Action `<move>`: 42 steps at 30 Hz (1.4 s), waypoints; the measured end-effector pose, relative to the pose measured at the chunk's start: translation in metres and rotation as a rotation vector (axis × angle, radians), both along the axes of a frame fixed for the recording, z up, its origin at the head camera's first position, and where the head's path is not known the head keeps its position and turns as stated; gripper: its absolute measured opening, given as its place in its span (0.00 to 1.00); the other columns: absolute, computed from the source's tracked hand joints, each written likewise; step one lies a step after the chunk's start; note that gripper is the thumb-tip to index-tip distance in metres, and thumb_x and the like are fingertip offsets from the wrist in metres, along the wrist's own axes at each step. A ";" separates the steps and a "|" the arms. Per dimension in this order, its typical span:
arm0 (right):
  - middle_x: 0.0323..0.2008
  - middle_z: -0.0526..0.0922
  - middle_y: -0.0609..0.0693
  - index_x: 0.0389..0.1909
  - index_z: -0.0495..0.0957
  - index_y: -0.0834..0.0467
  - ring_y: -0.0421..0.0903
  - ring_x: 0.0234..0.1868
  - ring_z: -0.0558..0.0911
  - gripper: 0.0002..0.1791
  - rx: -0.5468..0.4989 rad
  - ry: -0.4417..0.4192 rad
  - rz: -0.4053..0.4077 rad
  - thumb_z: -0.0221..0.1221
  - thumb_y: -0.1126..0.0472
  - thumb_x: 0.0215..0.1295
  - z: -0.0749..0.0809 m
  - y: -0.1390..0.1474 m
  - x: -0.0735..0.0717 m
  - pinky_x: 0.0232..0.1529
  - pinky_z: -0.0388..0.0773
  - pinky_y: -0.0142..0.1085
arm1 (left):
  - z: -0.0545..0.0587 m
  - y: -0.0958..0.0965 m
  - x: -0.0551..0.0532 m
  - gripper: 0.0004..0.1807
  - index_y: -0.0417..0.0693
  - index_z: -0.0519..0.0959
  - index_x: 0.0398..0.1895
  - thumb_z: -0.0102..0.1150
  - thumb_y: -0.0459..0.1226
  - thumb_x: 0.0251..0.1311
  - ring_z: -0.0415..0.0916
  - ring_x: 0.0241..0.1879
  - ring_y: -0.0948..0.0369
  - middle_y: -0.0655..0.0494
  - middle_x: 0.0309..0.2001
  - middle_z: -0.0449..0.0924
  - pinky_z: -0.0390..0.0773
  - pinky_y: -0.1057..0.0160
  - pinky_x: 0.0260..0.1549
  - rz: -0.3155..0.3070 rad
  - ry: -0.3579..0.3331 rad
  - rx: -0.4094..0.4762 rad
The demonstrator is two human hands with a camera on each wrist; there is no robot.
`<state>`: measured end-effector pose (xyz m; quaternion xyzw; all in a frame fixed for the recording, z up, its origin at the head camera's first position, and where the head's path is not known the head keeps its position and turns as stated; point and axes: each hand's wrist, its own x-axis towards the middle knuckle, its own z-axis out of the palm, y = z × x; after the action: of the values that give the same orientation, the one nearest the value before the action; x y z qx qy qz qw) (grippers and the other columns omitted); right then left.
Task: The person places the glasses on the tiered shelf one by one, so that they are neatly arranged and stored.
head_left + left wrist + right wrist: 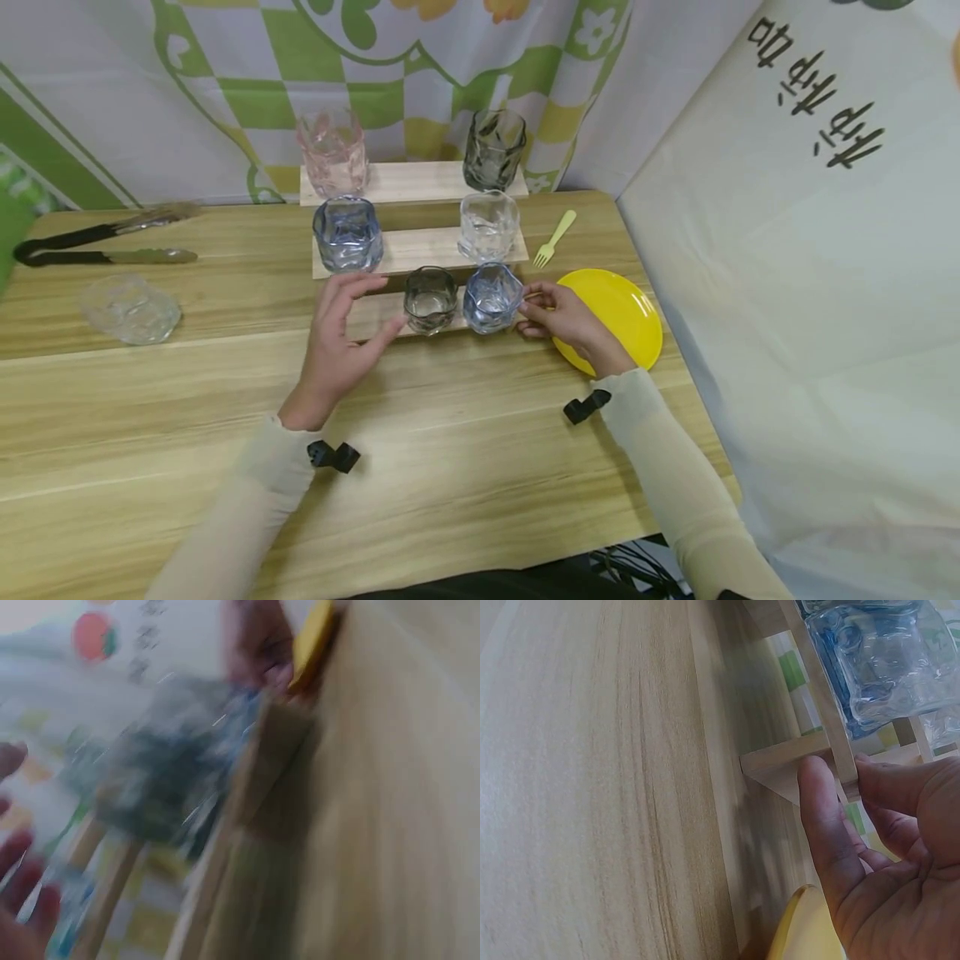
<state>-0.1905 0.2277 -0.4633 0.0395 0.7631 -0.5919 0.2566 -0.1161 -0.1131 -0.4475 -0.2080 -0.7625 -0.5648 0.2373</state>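
A three-step wooden shelf [365, 318] carries two glasses on each step. On its lowest board stand a smoky grey glass [431, 302] and, to its right, a light blue glass [492, 300]. My right hand [568, 321] pinches that board's right end [845, 766] between thumb and finger, beside the blue glass. To the left of the grey glass is my left hand [339, 337], its fingers spread, the thumb tip close to the glass and nothing gripped. The left wrist view is blurred, with the grey glass [161, 780] in its middle.
Higher up stand a blue glass [348, 235], a clear glass [489, 225], a pink glass [333, 154] and a dark grey glass [495, 150]. At right are a yellow plate [637, 321] and a fork [555, 239]. Tongs [105, 242] and a tipped clear glass [133, 310] lie left.
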 end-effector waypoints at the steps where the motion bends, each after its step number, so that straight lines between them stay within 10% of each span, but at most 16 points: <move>1: 0.50 0.75 0.63 0.63 0.69 0.65 0.57 0.44 0.85 0.18 -0.002 0.000 0.001 0.55 0.67 0.77 0.000 0.000 0.000 0.45 0.84 0.43 | 0.005 -0.009 0.003 0.22 0.33 0.80 0.52 0.72 0.26 0.53 0.71 0.57 0.54 0.41 0.53 0.78 0.68 0.56 0.60 -0.015 0.013 0.033; 6: 0.52 0.75 0.64 0.63 0.68 0.65 0.57 0.45 0.85 0.17 -0.003 -0.009 -0.002 0.54 0.67 0.77 0.001 0.001 0.001 0.47 0.84 0.44 | 0.029 -0.057 0.015 0.07 0.20 0.79 0.40 0.61 0.20 0.59 0.79 0.43 0.57 0.40 0.39 0.83 0.75 0.62 0.52 -0.021 0.023 0.293; 13: 0.51 0.74 0.64 0.63 0.68 0.66 0.58 0.45 0.85 0.18 -0.004 -0.016 0.004 0.55 0.67 0.76 0.001 0.002 -0.001 0.49 0.83 0.45 | 0.038 -0.141 0.010 0.15 0.22 0.79 0.46 0.69 0.24 0.58 0.76 0.50 0.53 0.41 0.46 0.82 0.72 0.63 0.55 0.192 0.001 0.517; 20: 0.51 0.74 0.64 0.64 0.68 0.66 0.59 0.46 0.85 0.19 -0.007 -0.018 0.004 0.55 0.67 0.76 0.001 0.003 -0.001 0.48 0.83 0.44 | 0.020 -0.217 -0.001 0.29 0.54 0.74 0.69 0.68 0.34 0.64 0.60 0.69 0.62 0.61 0.67 0.69 0.55 0.67 0.69 0.525 -0.410 0.059; 29: 0.51 0.74 0.65 0.64 0.68 0.65 0.60 0.47 0.85 0.19 -0.005 -0.022 -0.003 0.55 0.67 0.76 0.002 0.001 0.000 0.48 0.83 0.44 | -0.013 -0.271 -0.008 0.44 0.70 0.58 0.79 0.70 0.48 0.62 0.36 0.78 0.62 0.66 0.79 0.47 0.38 0.47 0.74 0.554 -0.718 -0.105; 35: 0.50 0.74 0.64 0.63 0.69 0.65 0.59 0.46 0.85 0.18 -0.002 -0.019 0.002 0.55 0.67 0.76 0.002 0.000 0.000 0.48 0.83 0.45 | -0.029 -0.278 -0.003 0.48 0.69 0.53 0.80 0.71 0.46 0.62 0.39 0.77 0.60 0.63 0.80 0.46 0.46 0.48 0.74 0.463 -0.786 -0.104; 42: 0.49 0.74 0.64 0.64 0.68 0.66 0.58 0.45 0.85 0.19 -0.001 -0.022 -0.006 0.55 0.67 0.76 0.000 0.002 -0.001 0.48 0.83 0.43 | -0.034 -0.262 -0.007 0.45 0.62 0.61 0.78 0.73 0.45 0.59 0.57 0.68 0.63 0.62 0.72 0.61 0.57 0.61 0.69 0.578 -0.706 -0.059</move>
<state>-0.1915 0.2294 -0.4638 0.0481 0.7596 -0.5927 0.2635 -0.1233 -0.3748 -0.4818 0.2121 -0.8391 -0.4898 0.1049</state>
